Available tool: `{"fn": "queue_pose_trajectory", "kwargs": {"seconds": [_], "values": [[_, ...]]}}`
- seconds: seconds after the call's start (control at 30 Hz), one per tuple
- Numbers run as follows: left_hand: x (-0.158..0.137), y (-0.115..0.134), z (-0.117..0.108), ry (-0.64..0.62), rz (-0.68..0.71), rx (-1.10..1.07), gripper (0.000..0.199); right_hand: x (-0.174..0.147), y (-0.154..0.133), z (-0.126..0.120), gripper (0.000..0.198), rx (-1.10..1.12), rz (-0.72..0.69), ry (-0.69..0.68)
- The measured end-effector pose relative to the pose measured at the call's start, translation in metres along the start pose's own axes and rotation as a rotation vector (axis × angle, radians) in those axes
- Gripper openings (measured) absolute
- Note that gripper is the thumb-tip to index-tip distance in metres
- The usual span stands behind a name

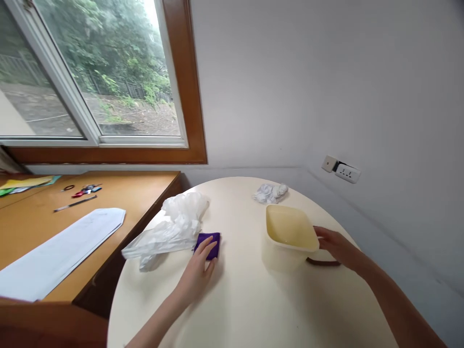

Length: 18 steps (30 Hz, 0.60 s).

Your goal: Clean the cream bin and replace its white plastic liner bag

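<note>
On the round table (pixel 239 295), my left hand (pixel 199 268) rests its spread fingers on a small folded purple cloth (pixel 213 249). A crumpled clear plastic bag (pixel 174 232) lies just beyond it, to the left. My right hand (pixel 337 245) is at the right side of a pale yellow plastic tub (pixel 286 256), fingers stretched towards its wall below the rim. The tub stands upright, and no object shows inside it. Part of a curved brown strip (pixel 324 263) shows under and behind my right hand; I cannot make out what it is.
A second crumpled plastic bag (pixel 270 193) lies near the table's far edge. At left, a wooden desk (pixel 145 186) holds white papers (pixel 68 246), a pen (pixel 74 204) and keys (pixel 87 190). A wall with a socket (pixel 348 172) borders the right side, below a window at left.
</note>
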<state>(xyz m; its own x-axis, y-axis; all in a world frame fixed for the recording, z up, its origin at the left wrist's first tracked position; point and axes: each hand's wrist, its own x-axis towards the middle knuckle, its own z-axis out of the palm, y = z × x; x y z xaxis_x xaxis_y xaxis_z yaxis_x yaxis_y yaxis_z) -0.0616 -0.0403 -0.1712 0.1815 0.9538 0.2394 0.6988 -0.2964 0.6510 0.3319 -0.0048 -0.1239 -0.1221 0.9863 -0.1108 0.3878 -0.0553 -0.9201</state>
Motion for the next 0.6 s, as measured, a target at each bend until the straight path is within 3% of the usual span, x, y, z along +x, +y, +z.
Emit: {"fn": "queue_pose_trajectory", "kwargs": {"seconds": [0.17, 0.37, 0.6], "values": [[-0.008, -0.027, -0.007, -0.053, 0.005, 0.139, 0.038, -0.025, -0.002, 0.029, 0.048, 0.041, -0.034, -0.085], [-0.001, -0.021, 0.0, -0.047, 0.014, 0.171, 0.028, -0.014, -0.003, 0.057, 0.046, -0.01, -0.139, -0.046], [0.016, -0.019, 0.003, -0.007, -0.036, 0.046, 0.015, -0.028, 0.02, 0.057, 0.044, 0.196, -0.048, 0.019]]}}
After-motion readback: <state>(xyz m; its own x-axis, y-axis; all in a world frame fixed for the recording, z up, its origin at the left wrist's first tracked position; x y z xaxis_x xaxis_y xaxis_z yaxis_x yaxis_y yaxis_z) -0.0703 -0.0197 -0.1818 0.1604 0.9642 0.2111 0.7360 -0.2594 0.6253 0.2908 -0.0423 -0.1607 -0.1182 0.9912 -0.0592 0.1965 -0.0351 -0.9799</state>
